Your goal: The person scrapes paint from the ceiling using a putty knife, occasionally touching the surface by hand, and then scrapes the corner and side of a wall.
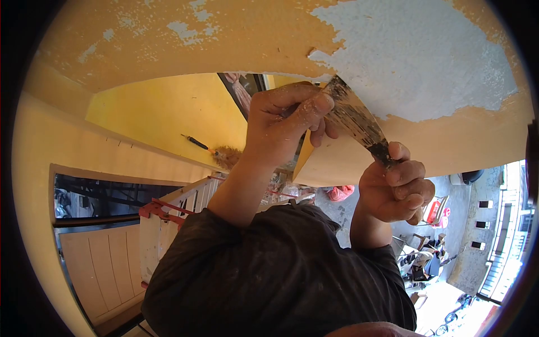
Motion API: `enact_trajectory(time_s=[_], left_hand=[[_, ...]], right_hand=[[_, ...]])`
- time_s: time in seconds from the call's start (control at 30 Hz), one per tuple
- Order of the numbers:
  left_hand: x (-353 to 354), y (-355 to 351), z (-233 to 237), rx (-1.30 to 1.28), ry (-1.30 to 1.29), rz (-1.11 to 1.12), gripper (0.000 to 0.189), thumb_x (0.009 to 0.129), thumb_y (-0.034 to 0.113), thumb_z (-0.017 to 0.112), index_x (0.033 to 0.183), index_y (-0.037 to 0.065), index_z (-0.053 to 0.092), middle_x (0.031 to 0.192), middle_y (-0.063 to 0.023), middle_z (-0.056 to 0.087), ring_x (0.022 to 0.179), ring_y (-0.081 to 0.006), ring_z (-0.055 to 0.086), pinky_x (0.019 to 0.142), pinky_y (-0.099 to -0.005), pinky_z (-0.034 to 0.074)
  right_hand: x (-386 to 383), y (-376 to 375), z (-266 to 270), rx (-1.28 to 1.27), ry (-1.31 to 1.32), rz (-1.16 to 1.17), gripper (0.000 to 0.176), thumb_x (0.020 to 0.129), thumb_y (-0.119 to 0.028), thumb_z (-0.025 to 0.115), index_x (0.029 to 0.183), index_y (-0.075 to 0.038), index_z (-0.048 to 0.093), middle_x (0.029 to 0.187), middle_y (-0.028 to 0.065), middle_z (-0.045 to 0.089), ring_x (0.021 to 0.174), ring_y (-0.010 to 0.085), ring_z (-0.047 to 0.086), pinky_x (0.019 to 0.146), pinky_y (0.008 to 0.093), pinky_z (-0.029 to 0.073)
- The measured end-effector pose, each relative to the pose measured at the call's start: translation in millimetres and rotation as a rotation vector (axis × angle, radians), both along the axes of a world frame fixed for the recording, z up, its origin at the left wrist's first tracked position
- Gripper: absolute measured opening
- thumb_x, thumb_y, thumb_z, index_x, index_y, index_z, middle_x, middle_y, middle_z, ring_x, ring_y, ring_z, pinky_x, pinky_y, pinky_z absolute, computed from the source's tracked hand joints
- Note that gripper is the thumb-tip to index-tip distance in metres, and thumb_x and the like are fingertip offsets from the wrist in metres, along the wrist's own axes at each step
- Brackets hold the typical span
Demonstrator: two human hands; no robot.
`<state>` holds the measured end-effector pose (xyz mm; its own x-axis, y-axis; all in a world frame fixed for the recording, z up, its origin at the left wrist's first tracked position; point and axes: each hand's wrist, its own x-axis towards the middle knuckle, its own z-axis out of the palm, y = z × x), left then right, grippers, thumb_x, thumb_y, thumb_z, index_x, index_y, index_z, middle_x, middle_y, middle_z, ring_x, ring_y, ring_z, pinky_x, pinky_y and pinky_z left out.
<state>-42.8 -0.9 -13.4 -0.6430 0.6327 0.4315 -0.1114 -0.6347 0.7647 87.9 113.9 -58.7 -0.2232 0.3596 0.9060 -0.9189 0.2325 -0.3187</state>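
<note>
A paint-stained scraper (356, 115) with a wide, worn metal blade is held between both hands, its blade end up at the peeling surface (415, 50). That surface shows a pale grey patch amid orange-yellow paint with ragged, flaking edges. My right hand (396, 185) has its fingers curled around the narrow dark end of the scraper. With thumb and fingers, my left hand (292, 115) pinches the blade's left edge near its broad end. Pale dust and crumbs speckle the left fingers.
A ladder (179, 205) with red fittings stands left, below my left arm. On a yellow ledge lies a bristly brown duster (227, 157) with a black handle. Lower down are a pink-red bag (339, 192) and cluttered items (426, 261) on the floor.
</note>
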Motion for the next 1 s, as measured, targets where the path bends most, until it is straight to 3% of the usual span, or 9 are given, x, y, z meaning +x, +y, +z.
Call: enact_trajectory(time_s=[0.03,0.1,0.23,0.4,0.73,0.83,1.0], left_hand=[[0.7,-0.7,-0.5,0.016,0.0,0.009,0.02,0.088,0.014,0.061,0.086,-0.006,0.064,0.059,-0.0058,0.054,0.046,-0.0121,0.053,0.05,-0.0298,0.052],[-7.0,-1.5,-5.3,0.037,0.014,0.04,0.02,0.089,0.014,0.061,0.085,-0.005,0.064,0.058,-0.0054,0.053,0.046,-0.0121,0.053,0.049,-0.0286,0.051],[-9.6,-5.6,-0.7,0.032,0.072,0.043,0.021,0.089,0.016,0.061,0.084,-0.004,0.065,0.055,-0.0044,0.051,0.045,-0.0118,0.053,0.046,-0.0259,0.047],[4.8,-3.9,2.5,-0.065,0.022,0.044,0.022,0.089,0.015,0.061,0.086,-0.006,0.064,0.057,-0.005,0.054,0.047,-0.0115,0.053,0.055,-0.0306,0.054],[-10.3,-6.7,-3.4,-0.069,0.114,0.056,0.022,0.088,0.016,0.062,0.086,-0.007,0.064,0.057,-0.0048,0.055,0.047,-0.0101,0.052,0.056,-0.0294,0.054],[-4.0,-9.7,0.9,-0.1,0.111,0.083,0.023,0.089,0.016,0.061,0.085,-0.007,0.064,0.057,-0.0047,0.055,0.047,-0.01,0.052,0.056,-0.0291,0.054],[3.9,-4.6,4.9,-0.118,0.037,0.068,0.024,0.088,0.017,0.062,0.086,-0.006,0.064,0.057,-0.0039,0.053,0.047,-0.0106,0.052,0.056,-0.0295,0.054]], right_hand=[[-5.3,-4.0,1.6,-0.002,-0.004,-0.008,0.026,0.098,-0.029,0.038,0.082,-0.009,0.044,0.086,0.0094,0.052,0.11,0.0365,0.053,0.098,0.0561,0.04],[-24.4,-12.6,7.9,-0.176,0.232,0.001,0.03,0.095,-0.028,0.047,0.077,-0.004,0.044,0.07,0.013,0.053,0.072,0.0265,0.062,0.082,0.0552,0.051],[-18.2,-14.5,15.2,-0.012,0.095,-0.132,0.031,0.095,-0.028,0.047,0.078,-0.001,0.046,0.067,0.0145,0.053,0.07,0.029,0.062,0.079,0.0546,0.052],[-9.9,-12.3,-0.7,-0.147,0.158,-0.127,0.032,0.095,-0.03,0.047,0.076,-0.004,0.044,0.073,0.0152,0.054,0.076,0.0316,0.062,0.082,0.0529,0.051],[-23.1,-13.1,-4.6,-0.195,0.147,-0.031,0.029,0.095,-0.024,0.045,0.078,-0.001,0.046,0.074,0.0182,0.055,0.079,0.0306,0.062,0.084,0.0564,0.049],[-15.5,-13.5,2.0,-0.048,0.121,-0.136,0.03,0.095,-0.025,0.046,0.078,-0.001,0.046,0.075,0.0183,0.055,0.08,0.0321,0.062,0.084,0.0552,0.05],[-17.0,-19.0,-6.3,-0.136,0.2,-0.131,0.031,0.095,-0.027,0.046,0.076,-0.002,0.045,0.074,0.0171,0.055,0.081,0.0345,0.062,0.084,0.0534,0.05]])
